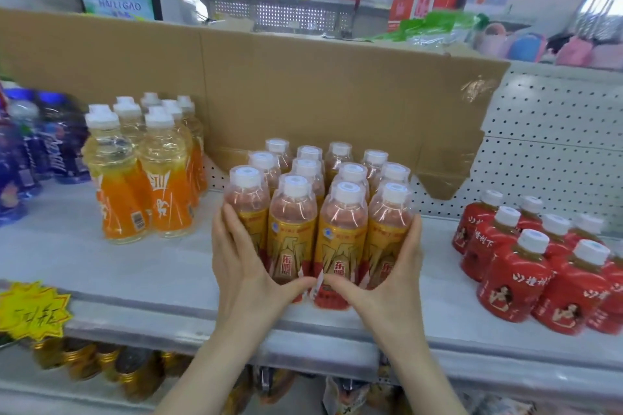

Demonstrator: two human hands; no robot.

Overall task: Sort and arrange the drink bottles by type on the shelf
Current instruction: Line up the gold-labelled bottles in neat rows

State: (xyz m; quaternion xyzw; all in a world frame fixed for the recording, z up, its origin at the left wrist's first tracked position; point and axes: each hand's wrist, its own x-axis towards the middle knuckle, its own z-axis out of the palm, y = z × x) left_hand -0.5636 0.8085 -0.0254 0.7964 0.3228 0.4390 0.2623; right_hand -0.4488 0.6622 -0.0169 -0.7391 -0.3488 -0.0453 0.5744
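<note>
While upright on the shelf (135,266), gold-label bottles (317,205) between left hand (242,266) and right hand (394,273), fingers (231,224) straight.

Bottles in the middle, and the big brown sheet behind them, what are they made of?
Bottles: probably clear plastic with a glossy finish. The pinkish drink shows through the top. Each has a shiny printed wrap and a white cap, likely plastic too.
Brown sheet: cardboard, matte, with fold creases, a ragged edge and patches of shiny tape.
</note>
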